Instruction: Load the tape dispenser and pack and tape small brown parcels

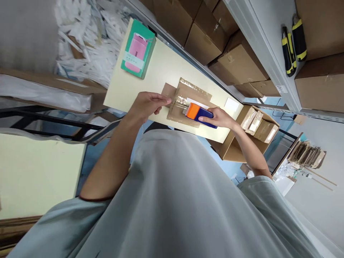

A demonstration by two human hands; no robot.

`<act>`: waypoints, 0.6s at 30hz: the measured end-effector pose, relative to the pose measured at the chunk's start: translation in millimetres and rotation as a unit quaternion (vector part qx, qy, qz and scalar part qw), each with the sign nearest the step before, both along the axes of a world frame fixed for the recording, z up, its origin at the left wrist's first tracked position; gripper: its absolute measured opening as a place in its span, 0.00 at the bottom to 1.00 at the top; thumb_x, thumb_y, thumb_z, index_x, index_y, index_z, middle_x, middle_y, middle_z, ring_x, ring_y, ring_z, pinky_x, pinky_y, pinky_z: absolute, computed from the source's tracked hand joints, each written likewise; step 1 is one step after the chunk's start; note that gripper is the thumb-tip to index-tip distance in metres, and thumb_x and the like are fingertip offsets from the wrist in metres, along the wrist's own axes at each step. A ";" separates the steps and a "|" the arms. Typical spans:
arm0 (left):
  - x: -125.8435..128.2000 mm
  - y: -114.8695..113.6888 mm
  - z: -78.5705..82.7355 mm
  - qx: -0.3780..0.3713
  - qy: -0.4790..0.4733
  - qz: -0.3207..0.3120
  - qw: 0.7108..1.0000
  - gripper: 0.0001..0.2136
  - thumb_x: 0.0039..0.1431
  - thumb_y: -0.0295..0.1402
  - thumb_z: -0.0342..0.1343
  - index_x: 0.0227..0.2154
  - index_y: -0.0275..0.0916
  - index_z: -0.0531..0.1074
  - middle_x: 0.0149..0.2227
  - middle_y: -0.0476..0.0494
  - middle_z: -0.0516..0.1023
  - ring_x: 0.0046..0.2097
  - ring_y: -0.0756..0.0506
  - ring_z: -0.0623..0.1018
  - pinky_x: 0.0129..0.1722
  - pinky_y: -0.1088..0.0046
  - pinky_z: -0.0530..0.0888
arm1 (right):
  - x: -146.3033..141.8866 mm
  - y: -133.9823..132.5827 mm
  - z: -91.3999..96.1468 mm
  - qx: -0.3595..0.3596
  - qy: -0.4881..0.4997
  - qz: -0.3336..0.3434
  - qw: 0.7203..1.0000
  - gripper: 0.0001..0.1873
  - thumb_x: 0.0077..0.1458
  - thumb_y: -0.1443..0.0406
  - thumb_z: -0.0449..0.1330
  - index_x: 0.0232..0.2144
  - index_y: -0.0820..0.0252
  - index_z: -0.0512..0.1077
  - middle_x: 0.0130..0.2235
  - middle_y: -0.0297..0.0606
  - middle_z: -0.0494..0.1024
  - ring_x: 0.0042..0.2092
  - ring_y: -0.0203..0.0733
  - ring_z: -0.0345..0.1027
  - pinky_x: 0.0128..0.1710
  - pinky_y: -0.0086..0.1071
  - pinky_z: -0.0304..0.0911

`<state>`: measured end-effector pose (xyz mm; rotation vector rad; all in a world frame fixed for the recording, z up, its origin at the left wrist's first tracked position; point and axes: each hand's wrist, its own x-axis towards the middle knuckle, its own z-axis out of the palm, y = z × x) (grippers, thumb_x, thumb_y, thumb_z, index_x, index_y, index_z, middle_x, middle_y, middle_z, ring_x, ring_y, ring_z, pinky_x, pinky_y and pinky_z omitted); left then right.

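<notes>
On the pale table lies a flattened cardboard box [178, 109] with strips of clear tape on it. My left hand [150, 104] is at its left end, thumb and forefinger drawn together at a cardboard flap [167, 94]. In my right hand [219, 117] is a dark blue and orange box-shaped thing [194, 111], its orange end pointing left, over the cardboard. Part of a white piece [197, 102] shows behind that orange end. Its underside, and whether it touches the cardboard, are hidden.
A green box with a pink picture [137, 50] lies at the table's far left. An open carton [233, 145] holding small taped boxes stands at the right. Two yellow-and-black utility knives [288, 53] lie on the shelf. White scraps [83, 46] are heaped at upper left.
</notes>
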<state>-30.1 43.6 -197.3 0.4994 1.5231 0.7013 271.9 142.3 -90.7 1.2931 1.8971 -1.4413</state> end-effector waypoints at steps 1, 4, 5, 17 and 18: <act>0.6 0.0 -5.2 0.001 -0.001 0.004 1.000 0.08 0.53 0.39 0.73 0.32 0.41 0.86 0.26 0.46 0.75 0.26 0.49 0.67 0.28 0.68 0.68 | -1.6 1.0 -2.9 -0.001 -0.006 0.002 1.000 0.47 0.53 0.18 0.58 0.28 0.54 0.66 0.26 0.29 0.68 0.30 0.36 0.61 0.33 0.34 0.53; 2.0 -0.1 -21.4 0.003 -0.005 0.017 1.000 0.09 0.52 0.39 0.73 0.32 0.40 0.86 0.27 0.45 0.76 0.26 0.49 0.66 0.27 0.67 0.68 | -6.6 3.4 -9.8 0.000 -0.019 0.008 1.000 0.47 0.54 0.18 0.58 0.28 0.54 0.66 0.26 0.30 0.69 0.31 0.37 0.62 0.34 0.34 0.54; 2.7 0.1 -27.8 0.005 -0.005 0.022 1.000 0.10 0.52 0.40 0.74 0.32 0.40 0.86 0.27 0.45 0.76 0.26 0.49 0.66 0.27 0.67 0.68 | -8.4 4.1 -11.5 0.002 -0.023 0.010 1.000 0.46 0.54 0.18 0.58 0.28 0.54 0.66 0.27 0.30 0.69 0.31 0.37 0.63 0.34 0.33 0.54; 32.1 -1.8 -98.5 -0.018 -0.048 0.076 0.996 0.17 0.52 0.39 0.78 0.41 0.37 0.83 0.32 0.46 0.80 0.28 0.51 0.71 0.28 0.74 0.70 | -25.7 6.4 -19.7 0.029 -0.079 0.042 0.996 0.43 0.59 0.23 0.62 0.26 0.54 0.63 0.26 0.30 0.69 0.32 0.38 0.63 0.35 0.33 0.53; 32.7 -4.5 -97.8 -0.023 -0.014 0.089 0.996 0.21 0.51 0.38 0.78 0.46 0.38 0.83 0.35 0.45 0.82 0.30 0.50 0.74 0.29 0.74 0.72 | -25.7 6.2 -19.6 0.030 -0.078 0.039 0.996 0.42 0.60 0.24 0.62 0.26 0.54 0.63 0.26 0.30 0.69 0.32 0.38 0.63 0.35 0.33 0.53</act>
